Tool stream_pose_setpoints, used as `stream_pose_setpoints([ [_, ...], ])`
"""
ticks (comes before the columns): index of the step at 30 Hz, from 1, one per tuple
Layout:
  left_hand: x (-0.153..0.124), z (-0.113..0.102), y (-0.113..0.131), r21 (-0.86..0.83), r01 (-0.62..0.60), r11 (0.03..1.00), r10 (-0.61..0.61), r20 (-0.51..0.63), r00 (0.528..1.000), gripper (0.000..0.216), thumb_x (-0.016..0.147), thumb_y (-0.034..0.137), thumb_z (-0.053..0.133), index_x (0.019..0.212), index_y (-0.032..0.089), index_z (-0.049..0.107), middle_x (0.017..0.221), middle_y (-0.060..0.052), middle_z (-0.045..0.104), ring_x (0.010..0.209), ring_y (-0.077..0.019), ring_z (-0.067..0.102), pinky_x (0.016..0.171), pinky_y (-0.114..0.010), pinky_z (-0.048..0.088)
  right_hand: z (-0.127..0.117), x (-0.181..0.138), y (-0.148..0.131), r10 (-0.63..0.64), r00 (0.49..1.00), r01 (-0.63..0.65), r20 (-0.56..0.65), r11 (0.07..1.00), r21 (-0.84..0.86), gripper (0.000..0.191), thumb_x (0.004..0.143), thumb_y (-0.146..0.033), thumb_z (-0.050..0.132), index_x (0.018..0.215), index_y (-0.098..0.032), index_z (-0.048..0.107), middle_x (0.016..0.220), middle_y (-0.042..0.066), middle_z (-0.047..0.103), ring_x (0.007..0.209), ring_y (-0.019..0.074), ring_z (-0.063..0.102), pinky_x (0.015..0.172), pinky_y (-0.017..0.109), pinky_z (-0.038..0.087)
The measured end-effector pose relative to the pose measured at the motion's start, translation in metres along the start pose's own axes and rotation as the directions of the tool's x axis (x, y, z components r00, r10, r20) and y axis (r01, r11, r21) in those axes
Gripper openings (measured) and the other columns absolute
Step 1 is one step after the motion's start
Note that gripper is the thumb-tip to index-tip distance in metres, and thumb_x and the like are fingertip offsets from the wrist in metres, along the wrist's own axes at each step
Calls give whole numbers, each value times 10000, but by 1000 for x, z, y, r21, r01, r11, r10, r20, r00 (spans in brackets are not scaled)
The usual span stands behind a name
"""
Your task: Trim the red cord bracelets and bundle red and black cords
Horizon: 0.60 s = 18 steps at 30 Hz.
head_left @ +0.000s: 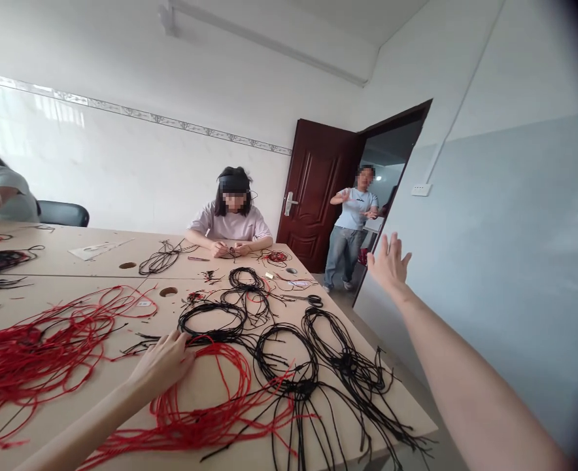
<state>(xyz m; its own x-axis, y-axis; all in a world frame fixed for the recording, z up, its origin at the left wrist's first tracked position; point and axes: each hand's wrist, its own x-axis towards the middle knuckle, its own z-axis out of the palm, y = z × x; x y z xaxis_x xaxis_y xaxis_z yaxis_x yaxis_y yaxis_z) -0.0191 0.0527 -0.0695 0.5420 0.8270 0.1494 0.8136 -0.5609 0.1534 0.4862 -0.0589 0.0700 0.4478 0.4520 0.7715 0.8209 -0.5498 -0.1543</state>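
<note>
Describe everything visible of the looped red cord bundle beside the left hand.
The looped red cord bundle has many thin, textile-looking strands, forming an open ring with loose ends. It lies on the table, some ends crossing the black cord coil at right. The left hand is at its far edge; contact is unclear.

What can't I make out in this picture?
In the head view:
Left hand: palm hidden by its own back.
Red cords at far left: cut off by the left edge.
Seated person at far left: same edge.
White tag: any print is too small.
</note>
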Motion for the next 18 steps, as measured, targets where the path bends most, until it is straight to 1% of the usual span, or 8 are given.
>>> stream_pose_setpoints([
  [2, 4, 4, -2, -12, 8, 1000, -8, -13, 1000, 393, 923, 253, 361, 1179, 75, 601, 1157, -225, 617, 1121, -348, 594, 920, -460, 453, 11, -13, -4, -22, 999, 22, 32, 999, 29, 609, 921, -286, 420, 1453, -20, 288, 1556, 297, 185, 1432, 417, 214, 1069, 702, 209],
  [4, 6, 8, -2, -21, 24, 1000, -24, -13, 1000, 338, 934, 243, 409, 1159, 91, 610, 1151, -193, 622, 1117, -316, 591, 935, -452, 452, 21, -28, -16, -65, 996, 60, 68, 995, 79, 588, 913, -271, 434, 1424, -5, 317, 1540, 328, 189, 1424, 434, 223, 1050, 712, 234],
  [6, 6, 10, -1, -27, 42, 999, -43, -6, 999, 275, 944, 263, 474, 1126, 117, 619, 1141, -144, 631, 1100, -277, 592, 937, -453, 460, 28, -47, -39, -146, 983, 128, 111, 980, 153, 550, 910, -257, 444, 1387, 4, 364, 1534, 336, 189, 1418, 427, 242, 1059, 674, 274],
  [8, 5, 11, 2, -35, 56, 998, -56, -4, 998, 260, 949, 314, 521, 1122, 146, 616, 1169, -107, 625, 1087, -247, 592, 942, -462, 468, 31, -74, -73, -260, 952, 216, 162, 944, 249, 473, 915, -246, 445, 1322, -4, 450, 1524, 320, 219, 1396, 395, 309, 1073, 584, 337],
  [10, 7, 11, 3, -43, 65, 997, -65, 8, 998, 274, 942, 346, 548, 1132, 159, 611, 1195, -95, 617, 1078, -240, 596, 937, -470, 479, 26, -109, -114, -395, 892, 302, 220, 882, 361, 364, 923, -241, 448, 1212, -48, 555, 1479, 278, 325, 1320, 337, 436, 1050, 476, 413],
  [13, 17, 7, 1, -53, 71, 996, -67, 65, 996, 271, 934, 353, 567, 1115, 158, 619, 1143, -87, 637, 1003, -225, 625, 881, -449, 517, 11, -165, -175, -590, 756, 391, 283, 754, 527, 235, 941, -243, 456, 1049, -165, 649, 1281, 144, 557, 1079, 225, 614, 955, 356, 491],
  [15, 26, 3, -3, -65, 55, 996, -47, 126, 991, 256, 931, 356, 577, 1076, 152, 630, 1063, -72, 660, 918, -202, 645, 821, -414, 542, 1, -193, -209, -658, 685, 393, 313, 695, 602, 193, 940, -246, 488, 953, -183, 669, 1083, 91, 639, 912, 178, 651, 855, 298, 519],
  [18, 37, -1, -11, -100, 5, 995, 14, 190, 982, 250, 930, 362, 580, 1031, 142, 640, 970, -49, 673, 825, -177, 654, 749, -369, 557, -3, -215, -244, -677, 639, 348, 364, 677, 649, 172, 919, -278, 563, 848, -171, 679, 913, 71, 657, 823, 179, 649, 783, 293, 519],
])
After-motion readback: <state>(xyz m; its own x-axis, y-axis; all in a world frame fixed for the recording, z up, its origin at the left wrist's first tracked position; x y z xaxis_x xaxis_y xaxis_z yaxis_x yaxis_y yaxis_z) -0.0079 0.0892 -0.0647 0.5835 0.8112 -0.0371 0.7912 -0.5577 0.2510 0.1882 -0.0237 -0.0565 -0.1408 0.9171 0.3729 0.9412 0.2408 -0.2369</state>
